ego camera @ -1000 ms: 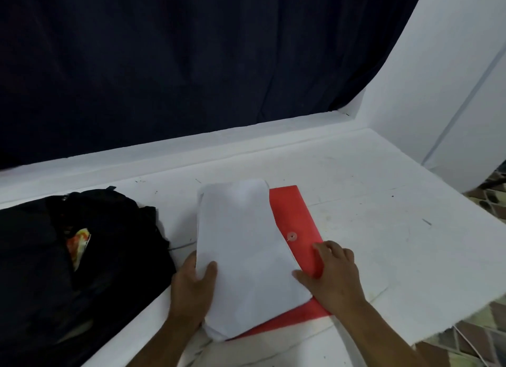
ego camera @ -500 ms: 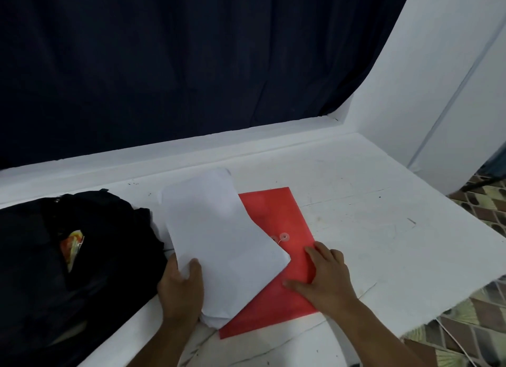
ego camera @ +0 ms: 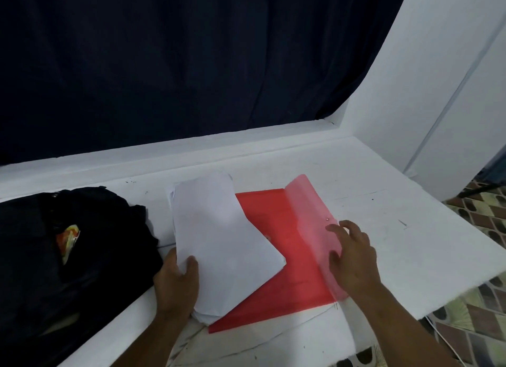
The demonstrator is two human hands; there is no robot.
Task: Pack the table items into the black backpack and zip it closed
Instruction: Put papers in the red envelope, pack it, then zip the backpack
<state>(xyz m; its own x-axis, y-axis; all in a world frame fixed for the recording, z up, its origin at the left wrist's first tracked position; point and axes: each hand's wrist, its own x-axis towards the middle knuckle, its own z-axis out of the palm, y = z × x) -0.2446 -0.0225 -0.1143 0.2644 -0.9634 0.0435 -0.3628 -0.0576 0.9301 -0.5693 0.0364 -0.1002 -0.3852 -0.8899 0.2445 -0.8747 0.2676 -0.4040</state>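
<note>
A stack of white paper (ego camera: 219,240) lies on the white table, partly over a red plastic folder (ego camera: 276,229). My left hand (ego camera: 176,281) grips the stack's near left edge, thumb on top. The folder's translucent flap (ego camera: 312,219) stands lifted and turned to the right. My right hand (ego camera: 353,254) holds this flap with spread, slightly curled fingers; how it grips is unclear. The black backpack (ego camera: 82,257) lies open at the left, with an orange and white packet (ego camera: 67,239) showing inside.
A dark curtain (ego camera: 191,65) hangs behind the table's (ego camera: 383,216) raised white back ledge. A white wall panel (ego camera: 438,106) closes off the right side. The table's right and near edges drop to a patterned tiled floor (ego camera: 482,210).
My left hand slid the paper stack leftward off the folder. My right hand left the folder's surface and lifted its flap open to the right.
</note>
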